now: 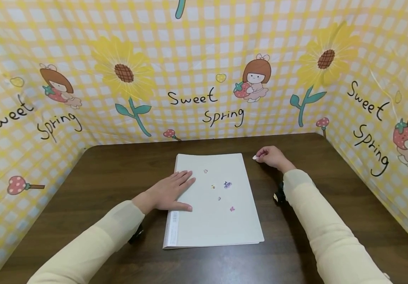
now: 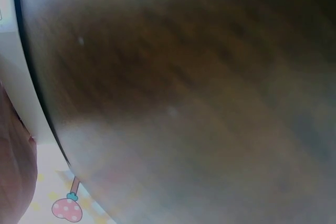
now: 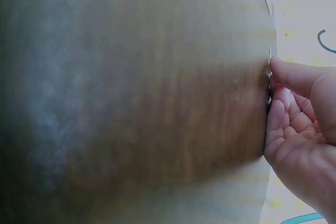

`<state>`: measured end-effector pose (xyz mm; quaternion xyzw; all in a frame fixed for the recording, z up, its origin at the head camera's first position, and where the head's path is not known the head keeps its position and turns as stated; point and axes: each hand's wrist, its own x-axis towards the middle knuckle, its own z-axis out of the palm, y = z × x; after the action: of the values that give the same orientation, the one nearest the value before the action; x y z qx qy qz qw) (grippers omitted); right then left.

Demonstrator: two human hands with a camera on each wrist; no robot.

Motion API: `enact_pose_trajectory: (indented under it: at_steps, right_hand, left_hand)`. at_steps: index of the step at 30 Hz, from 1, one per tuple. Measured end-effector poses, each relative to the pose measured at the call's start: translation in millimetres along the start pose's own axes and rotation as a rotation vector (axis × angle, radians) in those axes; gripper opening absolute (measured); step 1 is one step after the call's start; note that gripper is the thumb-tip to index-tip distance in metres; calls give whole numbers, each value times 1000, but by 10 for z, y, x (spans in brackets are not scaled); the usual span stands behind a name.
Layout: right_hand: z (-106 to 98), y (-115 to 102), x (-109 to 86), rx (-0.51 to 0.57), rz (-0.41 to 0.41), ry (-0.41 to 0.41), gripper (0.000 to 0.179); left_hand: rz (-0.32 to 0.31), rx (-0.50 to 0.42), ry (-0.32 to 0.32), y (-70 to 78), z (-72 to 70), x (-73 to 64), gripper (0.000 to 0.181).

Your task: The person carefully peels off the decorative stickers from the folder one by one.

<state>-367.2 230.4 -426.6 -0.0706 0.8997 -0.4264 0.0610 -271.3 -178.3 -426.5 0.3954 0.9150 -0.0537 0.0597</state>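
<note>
Five small coloured figures (image 1: 228,184) are borne by a white rectangular folder (image 1: 218,228) on the dark brown wooden surface (image 1: 118,165). Its left side is touched by the straight-fingered left hand (image 1: 172,192); beyond its right edge, a small white scrap (image 1: 255,157) is pinched by the right hand (image 1: 272,157).

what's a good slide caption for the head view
Left hand rests on a white folder dotted with small motifs; right hand pinches a white scrap beside it.
</note>
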Motion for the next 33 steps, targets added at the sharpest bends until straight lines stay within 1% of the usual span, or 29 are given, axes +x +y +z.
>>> enact_pose_trajectory:
  at_steps: [6,13,15,18,21,27,33]
  right_hand:
    - [-18,-12,-5,6,-4,0,17]
    - [-34,-9,7,89,-6,-3,21]
    - [-38,-7,1,103,-5,-11,21]
    - [-44,3,-16,110,3,-20,23]
    - [-43,-18,-29,104,7,-31,26]
    - [-49,-63,-49,143,-2,-43,29]
    - [-17,-134,-117,154,-13,-63,33]
  left_hand:
    - [0,7,-3,-1,-13,7,106]
    - [-3,1,7,-4,-21,9,106]
    - [1,-8,11,-4,-13,9,105]
    - [-2,-8,0,-1,0,15,106]
    - [-9,-6,-8,0,17,6,106]
    - [7,-14,22,0,0,-9,104]
    - [-2,-17,4,6,-12,-16,106]
